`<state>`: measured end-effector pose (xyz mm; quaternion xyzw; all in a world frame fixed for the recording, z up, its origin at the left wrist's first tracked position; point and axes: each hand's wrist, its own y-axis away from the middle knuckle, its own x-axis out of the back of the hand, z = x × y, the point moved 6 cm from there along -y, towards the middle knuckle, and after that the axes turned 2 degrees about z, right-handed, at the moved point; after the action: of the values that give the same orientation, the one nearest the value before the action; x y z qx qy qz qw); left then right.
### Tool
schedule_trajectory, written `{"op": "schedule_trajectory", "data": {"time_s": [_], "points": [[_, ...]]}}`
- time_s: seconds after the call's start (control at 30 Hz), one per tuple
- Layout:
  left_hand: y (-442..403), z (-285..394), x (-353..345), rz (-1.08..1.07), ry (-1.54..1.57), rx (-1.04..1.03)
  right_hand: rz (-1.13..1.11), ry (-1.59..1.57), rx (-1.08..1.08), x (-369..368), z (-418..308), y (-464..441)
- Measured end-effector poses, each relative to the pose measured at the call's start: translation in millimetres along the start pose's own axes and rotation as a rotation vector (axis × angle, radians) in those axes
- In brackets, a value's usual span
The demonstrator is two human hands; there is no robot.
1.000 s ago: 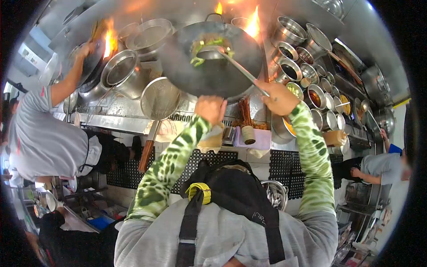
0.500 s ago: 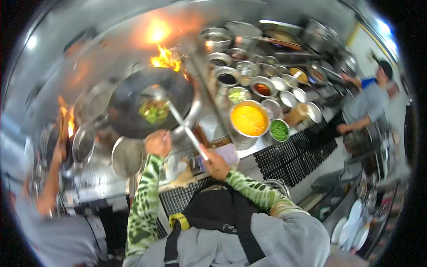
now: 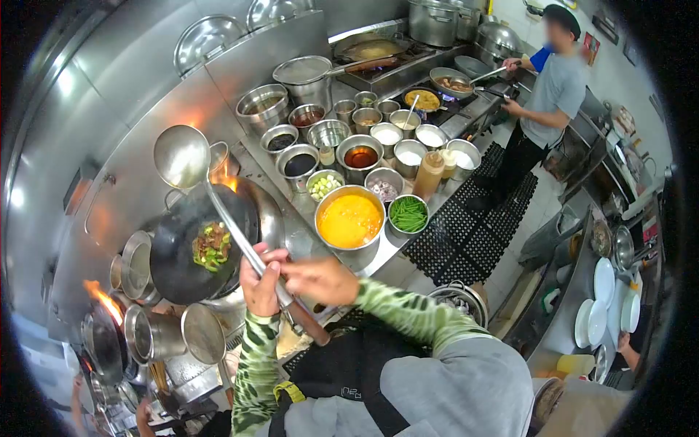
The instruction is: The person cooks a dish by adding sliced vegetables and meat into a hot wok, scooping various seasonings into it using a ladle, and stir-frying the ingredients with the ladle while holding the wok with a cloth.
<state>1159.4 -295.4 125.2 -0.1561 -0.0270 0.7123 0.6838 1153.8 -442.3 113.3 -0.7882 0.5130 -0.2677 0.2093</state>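
My left hand [image 3: 261, 285] is closed round the metal handle of a long ladle [image 3: 233, 222]. The ladle's round bowl [image 3: 182, 156] is up above the far side of a black wok [image 3: 171, 240], and its wooden grip end points back toward my apron. My right hand [image 3: 320, 280] is beside the handle, slightly blurred, with its fingers stretched toward my left hand. Whether its fingertips touch the handle I cannot tell. Inside the wok lies a small heap of green pieces and browned meat [image 3: 211, 246]. A flame [image 3: 227, 180] shows behind the wok.
On the steel counter stand a pot of orange-yellow liquid [image 3: 351, 218], a pot of cut green beans [image 3: 408, 215], a squeeze bottle [image 3: 429, 173] and several sauce pots. Strainers [image 3: 202, 333] and another flaming wok [image 3: 102, 342] are at left. A co-worker [image 3: 553, 87] cooks at right.
The ladle has come up out of the wok and is now in my left hand. My right hand has left its grip. The flames behind the wok are smaller, and my view has turned.
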Motion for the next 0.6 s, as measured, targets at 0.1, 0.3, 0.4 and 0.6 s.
{"op": "schedule_trajectory", "data": {"time_s": [0.1, 0.3, 0.4, 0.6], "points": [[-3.1, 10.1, 8.8, 0.058, -0.008, 0.179, 0.757, 0.119, 0.038, 160.8, 51.0, 39.7], [-17.3, 21.9, -7.3, -0.128, 0.026, 0.456, 1.154, 0.694, -0.436, 403.6, 194.3, 138.3], [-30.8, 11.5, -45.1, -0.253, 0.105, 0.633, 0.959, 0.896, -0.451, 418.3, 220.1, 129.7], [-61.7, -35.1, -102.8, -0.447, 0.131, 0.816, 1.004, 0.662, -0.455, 416.9, 229.2, 124.1]]}}
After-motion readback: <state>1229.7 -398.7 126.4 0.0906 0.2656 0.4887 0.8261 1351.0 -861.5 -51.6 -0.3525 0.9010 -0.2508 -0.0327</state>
